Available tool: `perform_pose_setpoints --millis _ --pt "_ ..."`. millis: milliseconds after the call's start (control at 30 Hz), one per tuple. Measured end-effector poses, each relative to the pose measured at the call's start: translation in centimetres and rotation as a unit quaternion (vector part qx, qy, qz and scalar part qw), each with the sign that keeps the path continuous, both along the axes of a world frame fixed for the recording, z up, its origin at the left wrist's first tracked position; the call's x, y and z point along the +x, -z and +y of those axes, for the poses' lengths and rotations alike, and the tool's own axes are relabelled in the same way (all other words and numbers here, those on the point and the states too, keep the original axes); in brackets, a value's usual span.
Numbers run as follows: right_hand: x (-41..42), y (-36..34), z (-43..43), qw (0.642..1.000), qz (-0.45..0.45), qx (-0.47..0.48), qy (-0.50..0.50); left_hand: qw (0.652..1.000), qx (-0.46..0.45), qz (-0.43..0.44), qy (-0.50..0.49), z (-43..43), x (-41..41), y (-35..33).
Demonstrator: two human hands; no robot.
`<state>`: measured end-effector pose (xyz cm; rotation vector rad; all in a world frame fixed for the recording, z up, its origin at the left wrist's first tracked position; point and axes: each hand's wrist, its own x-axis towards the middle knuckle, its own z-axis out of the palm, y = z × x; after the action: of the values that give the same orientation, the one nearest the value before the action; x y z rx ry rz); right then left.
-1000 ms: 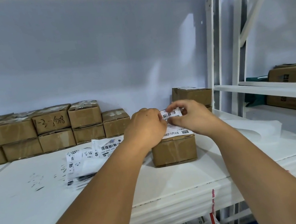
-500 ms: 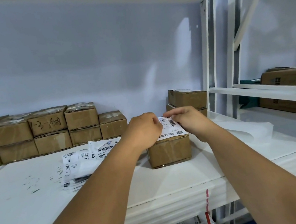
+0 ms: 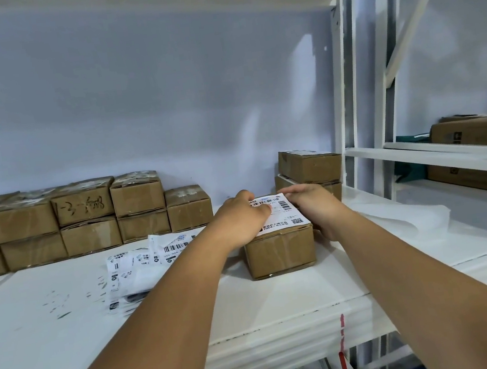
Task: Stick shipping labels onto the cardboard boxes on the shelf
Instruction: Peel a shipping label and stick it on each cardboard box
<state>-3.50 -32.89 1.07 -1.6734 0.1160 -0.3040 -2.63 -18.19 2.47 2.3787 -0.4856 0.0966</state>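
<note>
Head | left hand (image 3: 240, 220), right hand (image 3: 313, 206): fingers flat on paper label (image 3: 283, 216) | matte rectangular cardboard box (image 3: 279, 252)

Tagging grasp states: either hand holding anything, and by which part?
Nothing gripped: left hand presses the label down on the box at its left side; right hand at its far right edge.

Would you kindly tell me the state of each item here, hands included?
shipping label: flat on the front box's top
front box: closed, on the shelf
left hand: pressing the label's left side
right hand: resting on its right edge
loose labels: piled on the shelf
stacked boxes: closed, two high
</note>
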Motion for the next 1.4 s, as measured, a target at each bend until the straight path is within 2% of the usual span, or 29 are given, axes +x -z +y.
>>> perform_pose_setpoints --millis 200,367,467,533,600,700,933,1133,1400 --pt "0.4 -0.3 -0.1 0.997 -0.023 0.056 0.042 1.000 -0.020 -0.009 -0.023 -0.1 0.2 0.2" --pt "0.2 -0.2 -0.2 0.998 -0.006 0.052 0.023 0.989 -0.128 0.059 -0.048 0.0 0.4 0.3" --pt "0.3 -0.5 -0.4 0.997 -0.019 0.068 0.018 0.947 -0.289 0.133 -0.052 -0.2 0.8 0.4" --pt "0.2 -0.8 -0.5 0.993 -0.044 0.106 0.010 0.908 -0.389 0.148 -0.046 -0.3 1.0 0.3" --pt "0.1 -0.9 -0.8 0.985 -0.077 0.152 -0.020 0.883 -0.445 0.149 -0.031 -0.3 1.0 0.1" --pt "-0.1 -1.0 -0.9 0.973 -0.103 0.201 -0.054 0.887 -0.436 0.152 -0.010 -0.1 0.6 -0.3" --pt "-0.1 -1.1 -1.3 0.961 -0.132 0.230 -0.081 0.891 -0.412 0.166 0.089 -0.1 -0.4 -0.2" --pt "0.2 -1.0 -1.5 0.956 -0.142 0.258 -0.008 0.907 -0.398 0.128 0.057 -0.3 -0.2 -0.3" --pt "-0.1 -1.5 -1.5 0.952 -0.186 0.242 -0.007 0.916 -0.394 0.065 0.039 -0.3 -0.6 -0.6"
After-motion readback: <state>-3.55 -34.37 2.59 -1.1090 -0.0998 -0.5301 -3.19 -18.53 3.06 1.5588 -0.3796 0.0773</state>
